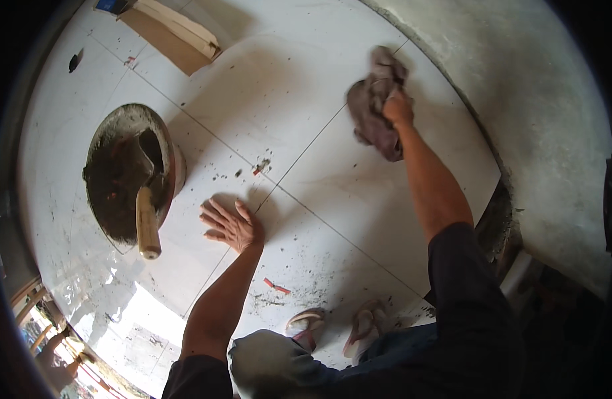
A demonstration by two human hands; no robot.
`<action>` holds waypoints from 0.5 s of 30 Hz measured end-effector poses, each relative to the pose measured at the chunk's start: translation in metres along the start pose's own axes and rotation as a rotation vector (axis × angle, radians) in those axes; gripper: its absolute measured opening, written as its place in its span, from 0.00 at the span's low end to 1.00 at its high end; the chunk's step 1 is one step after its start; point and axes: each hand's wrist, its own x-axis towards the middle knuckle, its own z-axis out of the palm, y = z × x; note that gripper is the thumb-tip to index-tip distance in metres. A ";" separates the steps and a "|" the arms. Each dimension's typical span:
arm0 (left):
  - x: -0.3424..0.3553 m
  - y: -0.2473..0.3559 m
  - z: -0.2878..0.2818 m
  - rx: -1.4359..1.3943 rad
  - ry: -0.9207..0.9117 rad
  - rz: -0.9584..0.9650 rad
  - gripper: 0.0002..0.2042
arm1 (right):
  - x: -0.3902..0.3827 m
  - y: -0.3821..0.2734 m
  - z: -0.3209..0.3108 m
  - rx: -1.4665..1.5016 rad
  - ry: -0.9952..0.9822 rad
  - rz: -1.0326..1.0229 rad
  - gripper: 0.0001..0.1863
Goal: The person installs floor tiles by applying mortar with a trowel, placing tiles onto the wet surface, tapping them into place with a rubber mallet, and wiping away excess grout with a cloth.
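Observation:
My left hand (233,225) lies flat on the white floor tiles (312,223), fingers spread, with nothing in it. Out to the far right, my right hand (398,108) is closed on a bunched brown rag (374,106), which rests against a tile near the wall. Some of my right fingers are hidden by the cloth, and the rag is slightly blurred. Left of my left hand stands a bucket (176,166) with grey, wet-looking contents. A trowel (147,223) leans in it, its wooden handle sticking out over the near rim.
Mortar crumbs (263,165) and a small red strip (277,286) lie on the tiles. A torn cardboard piece (169,33) is at the far left. A grey wall (519,100) borders the right side. My shoes (363,326) are at the near edge.

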 end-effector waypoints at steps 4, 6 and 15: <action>-0.010 -0.021 -0.005 -0.180 -0.004 0.042 0.34 | -0.166 -0.078 0.030 0.001 -0.278 -0.198 0.21; -0.007 -0.027 -0.012 -0.402 0.021 0.075 0.33 | -0.271 -0.097 0.036 0.047 -0.394 -0.244 0.20; -0.011 -0.055 -0.010 -0.875 0.050 0.476 0.34 | -0.305 -0.089 -0.038 0.411 -0.983 -0.126 0.32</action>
